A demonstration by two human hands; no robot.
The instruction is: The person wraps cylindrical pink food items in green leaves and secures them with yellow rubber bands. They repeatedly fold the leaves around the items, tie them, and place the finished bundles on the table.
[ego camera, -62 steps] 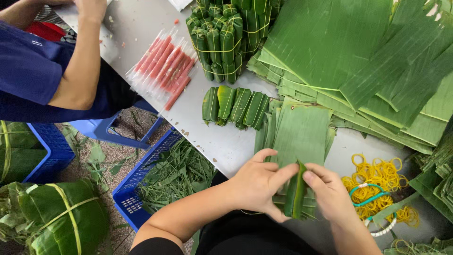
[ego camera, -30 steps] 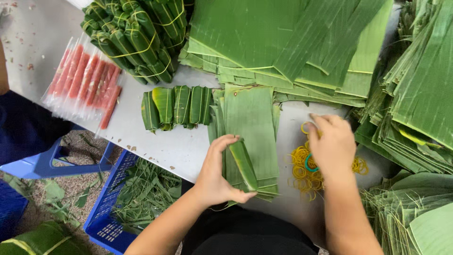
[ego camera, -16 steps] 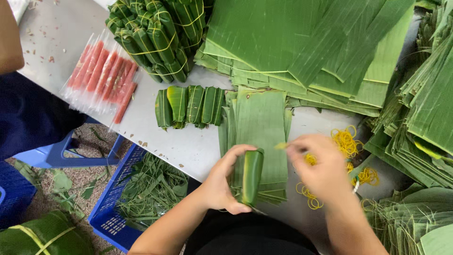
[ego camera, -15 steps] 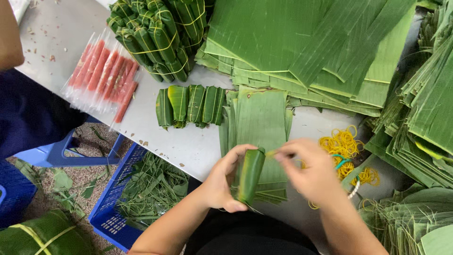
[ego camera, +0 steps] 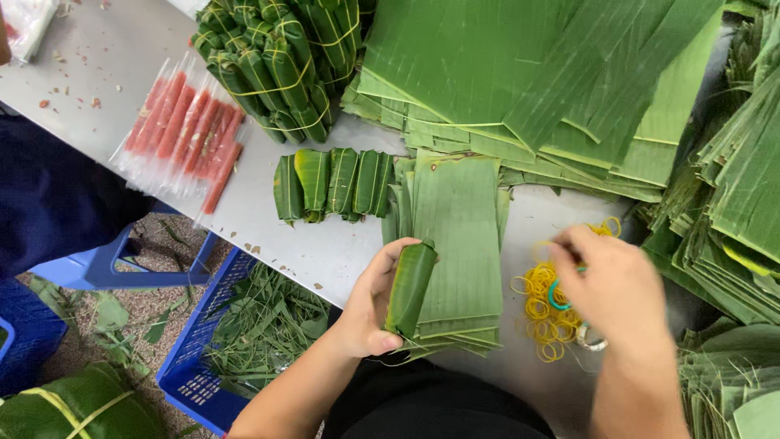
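Two bare hands work at a grey table [ego camera: 122,89]. The left hand [ego camera: 370,305] is closed around a leaf-wrapped roll [ego camera: 410,286], fingers curled behind it and thumb pinching its lower end; the roll stands nearly upright, tilted toward one o'clock, over the near edge of a stack of cut banana leaf strips [ego camera: 459,236]. The right hand [ego camera: 609,284], at three o'clock from the roll, is blurred and lies palm down on a heap of yellow rubber bands [ego camera: 540,305]; whether its fingers are pinching a band I cannot tell. A teal band [ego camera: 556,297] shows just by its fingertips. At eleven o'clock from the roll, five finished rolls [ego camera: 329,183] lie side by side, and beyond them, at twelve, sits a pile of tied bundles [ego camera: 280,61]. Pink sausages in clear wrap [ego camera: 187,130] lie at ten o'clock. Large banana leaves [ego camera: 520,73] fill the far side toward one o'clock. A blue crate [ego camera: 244,333] of leaf trimmings sits below the table edge at eight o'clock
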